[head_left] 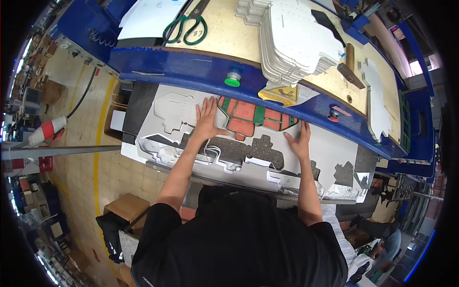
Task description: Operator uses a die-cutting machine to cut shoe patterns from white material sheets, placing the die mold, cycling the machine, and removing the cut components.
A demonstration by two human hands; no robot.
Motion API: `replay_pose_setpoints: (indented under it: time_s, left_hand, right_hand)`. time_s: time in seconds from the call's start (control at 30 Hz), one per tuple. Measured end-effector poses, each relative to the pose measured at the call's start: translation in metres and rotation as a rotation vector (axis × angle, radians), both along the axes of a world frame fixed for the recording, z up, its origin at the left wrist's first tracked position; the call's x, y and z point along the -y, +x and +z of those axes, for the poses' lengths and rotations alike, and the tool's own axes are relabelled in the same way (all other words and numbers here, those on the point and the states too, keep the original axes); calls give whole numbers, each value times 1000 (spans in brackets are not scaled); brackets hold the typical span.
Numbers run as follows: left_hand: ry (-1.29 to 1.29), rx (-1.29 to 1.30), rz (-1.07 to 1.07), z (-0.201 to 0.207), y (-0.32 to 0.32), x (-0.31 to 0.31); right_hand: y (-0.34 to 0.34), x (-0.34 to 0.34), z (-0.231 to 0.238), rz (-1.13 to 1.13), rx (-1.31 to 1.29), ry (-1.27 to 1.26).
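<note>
In the head view, a pale sheet (334,143) with shaped cut-outs lay across a dark worktop (143,106), up against a blue machine (191,71); green-handled scissors (195,13), a stack of white cut pieces (301,40) and a hammer (351,75) rested on its wooden top, and a tiled floor (71,105) with yellow lines spread to the left. The red-and-green die (243,113) lay on the sheet between the two hands, its left end beside the left hand (208,120), its right end near the right fingertips. Both forearms reached forward, palms down, left fingers parted, the right hand (300,140) unclenched with thumb spread inward.
</note>
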State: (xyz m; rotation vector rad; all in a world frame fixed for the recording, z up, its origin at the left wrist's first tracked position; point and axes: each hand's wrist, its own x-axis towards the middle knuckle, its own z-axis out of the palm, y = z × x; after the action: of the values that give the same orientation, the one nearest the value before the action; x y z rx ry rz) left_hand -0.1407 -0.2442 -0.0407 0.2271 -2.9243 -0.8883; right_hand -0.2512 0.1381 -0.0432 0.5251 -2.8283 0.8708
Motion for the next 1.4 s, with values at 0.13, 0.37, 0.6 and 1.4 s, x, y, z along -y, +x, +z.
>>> replay_pose_setpoints:
  time_s: [0.13, 0.37, 0.6, 1.4]
  left_hand:
    - [-107, -67, 90, 24, 8, -3]
    - [-6, -432, -106, -8, 101, -81]
    - [29, -420, -2, -22, 71, -95]
    - [-69, -357, 54, 16, 77, -116]
  right_hand:
    - [0, -51, -14, -389, 41, -454]
    - [-94, -188, 70, -1044, -237, -1092]
    - [-153, -212, 179, -1249, -430, -1100]
    - [161, -20, 35, 0, -231, 314]
